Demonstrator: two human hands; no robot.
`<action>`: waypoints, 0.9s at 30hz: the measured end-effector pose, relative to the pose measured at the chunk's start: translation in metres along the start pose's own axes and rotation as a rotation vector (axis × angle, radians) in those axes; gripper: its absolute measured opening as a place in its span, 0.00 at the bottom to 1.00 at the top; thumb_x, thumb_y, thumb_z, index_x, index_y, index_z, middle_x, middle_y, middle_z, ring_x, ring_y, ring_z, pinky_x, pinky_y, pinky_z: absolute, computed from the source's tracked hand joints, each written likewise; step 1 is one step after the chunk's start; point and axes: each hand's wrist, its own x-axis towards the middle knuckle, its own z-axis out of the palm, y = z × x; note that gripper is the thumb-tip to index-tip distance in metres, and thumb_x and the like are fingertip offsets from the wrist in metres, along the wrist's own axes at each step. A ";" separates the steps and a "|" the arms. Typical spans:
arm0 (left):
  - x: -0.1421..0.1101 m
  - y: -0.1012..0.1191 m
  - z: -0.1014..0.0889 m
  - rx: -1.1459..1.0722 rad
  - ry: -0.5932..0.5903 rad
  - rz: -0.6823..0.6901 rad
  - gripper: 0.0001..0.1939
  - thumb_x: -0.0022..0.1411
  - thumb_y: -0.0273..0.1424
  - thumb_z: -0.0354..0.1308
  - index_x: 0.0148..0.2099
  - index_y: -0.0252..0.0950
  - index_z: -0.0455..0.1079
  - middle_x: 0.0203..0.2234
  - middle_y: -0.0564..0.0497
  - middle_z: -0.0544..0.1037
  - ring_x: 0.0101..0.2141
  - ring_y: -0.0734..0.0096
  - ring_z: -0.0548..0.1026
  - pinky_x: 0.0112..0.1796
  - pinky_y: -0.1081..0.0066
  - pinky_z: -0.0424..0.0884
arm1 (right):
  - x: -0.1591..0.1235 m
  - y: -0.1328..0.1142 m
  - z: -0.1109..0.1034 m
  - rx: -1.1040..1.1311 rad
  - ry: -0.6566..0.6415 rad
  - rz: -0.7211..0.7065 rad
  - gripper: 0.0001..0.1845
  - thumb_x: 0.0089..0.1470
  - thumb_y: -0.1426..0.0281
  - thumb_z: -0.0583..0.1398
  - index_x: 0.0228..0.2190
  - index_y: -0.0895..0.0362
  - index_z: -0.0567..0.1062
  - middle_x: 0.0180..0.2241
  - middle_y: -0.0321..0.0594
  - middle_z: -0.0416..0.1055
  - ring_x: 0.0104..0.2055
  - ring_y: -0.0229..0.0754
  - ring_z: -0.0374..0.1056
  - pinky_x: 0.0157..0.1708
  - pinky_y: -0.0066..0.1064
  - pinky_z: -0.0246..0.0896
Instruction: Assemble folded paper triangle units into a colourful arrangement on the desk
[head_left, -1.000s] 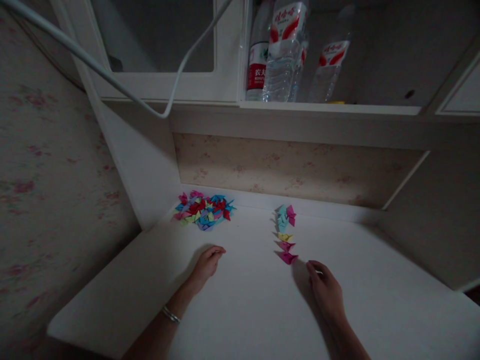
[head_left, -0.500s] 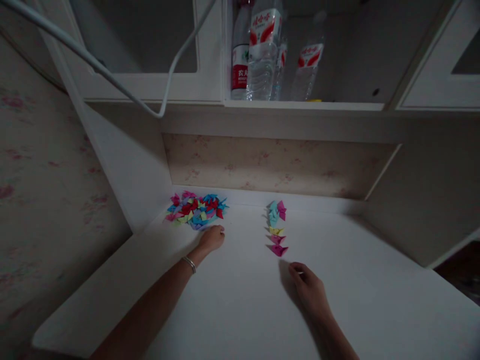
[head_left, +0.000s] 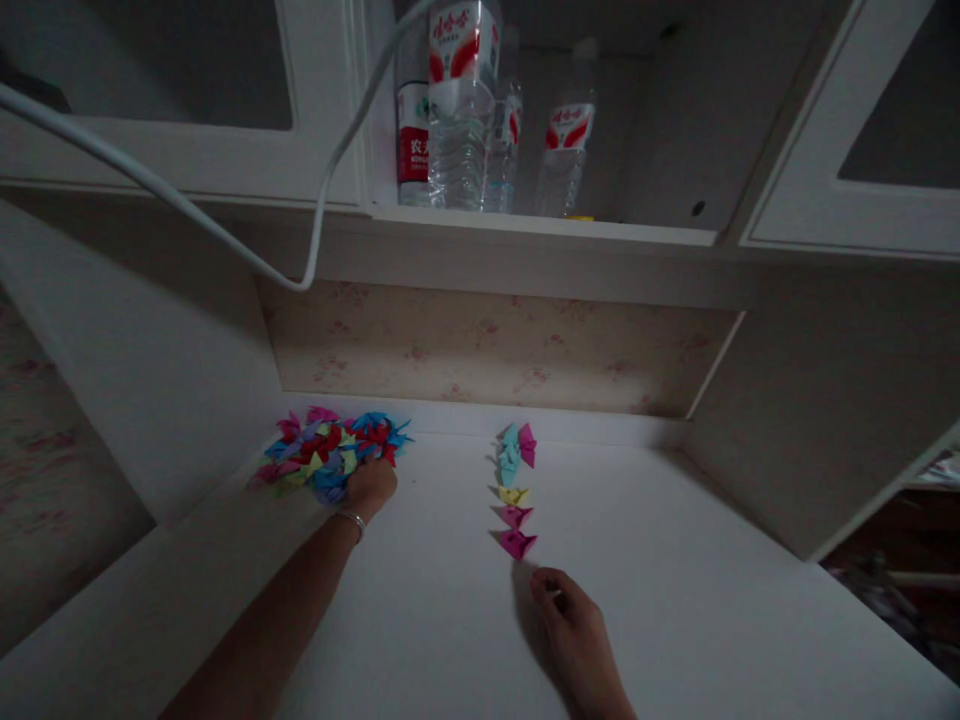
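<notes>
Small folded-paper pieces, in red, blue, pink, purple and yellow-green, lie in a heap [head_left: 319, 452] at the back left of the white tabletop [head_left: 442, 620]. My left hand [head_left: 373, 484] is at the heap's front right edge; its fingers are hidden, so what they hold does not show. Right of the heap, more folded pieces form a line running toward me: light blue [head_left: 509, 456], magenta [head_left: 528, 445], yellow [head_left: 514, 496], pink [head_left: 516, 516] and a nearest magenta one [head_left: 517, 544]. Just in front of that one, my right hand [head_left: 574, 625] hovers with thumb and fingertips together, nothing visible between them.
Overhead, an open cabinet shelf [head_left: 547, 225] holds several clear plastic bottles [head_left: 461, 140]. A white cable [head_left: 225, 235] hangs across the upper left. White side panels [head_left: 127, 350] bound the desk, and flowered wallpaper [head_left: 480, 345] covers the back.
My left hand has moved forward and left to the paper heap. The right hand keeps its pinched shape and is now closer to the nearest magenta piece. The camera view has shifted.
</notes>
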 end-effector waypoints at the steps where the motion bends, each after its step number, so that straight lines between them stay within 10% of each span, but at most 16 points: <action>1: 0.001 0.001 0.000 0.012 -0.003 -0.002 0.17 0.64 0.35 0.55 0.54 0.34 0.65 0.49 0.45 0.71 0.44 0.63 0.73 0.43 0.58 0.72 | 0.000 0.000 0.000 0.000 -0.007 -0.001 0.21 0.53 0.53 0.56 0.33 0.57 0.76 0.28 0.41 0.75 0.27 0.43 0.68 0.28 0.29 0.61; 15: -0.023 0.015 -0.010 0.017 0.036 0.164 0.17 0.64 0.35 0.55 0.53 0.34 0.66 0.48 0.45 0.72 0.44 0.63 0.73 0.44 0.57 0.72 | 0.001 0.001 0.001 -0.051 -0.019 -0.002 0.19 0.53 0.55 0.55 0.33 0.57 0.76 0.28 0.40 0.75 0.27 0.42 0.67 0.29 0.28 0.59; 21: -0.027 0.005 -0.032 -0.160 0.085 0.115 0.14 0.64 0.27 0.48 0.44 0.28 0.73 0.41 0.33 0.78 0.44 0.50 0.76 0.43 0.57 0.69 | 0.002 0.008 0.000 -0.042 -0.002 -0.004 0.20 0.54 0.54 0.55 0.34 0.57 0.76 0.28 0.40 0.75 0.27 0.42 0.67 0.28 0.28 0.59; 27: -0.036 -0.011 -0.047 -0.486 0.103 0.162 0.18 0.62 0.24 0.47 0.52 0.37 0.69 0.46 0.43 0.78 0.45 0.61 0.75 0.45 0.67 0.67 | 0.002 0.009 0.001 -0.047 0.003 -0.012 0.20 0.54 0.54 0.55 0.33 0.57 0.76 0.27 0.39 0.74 0.27 0.41 0.67 0.27 0.28 0.59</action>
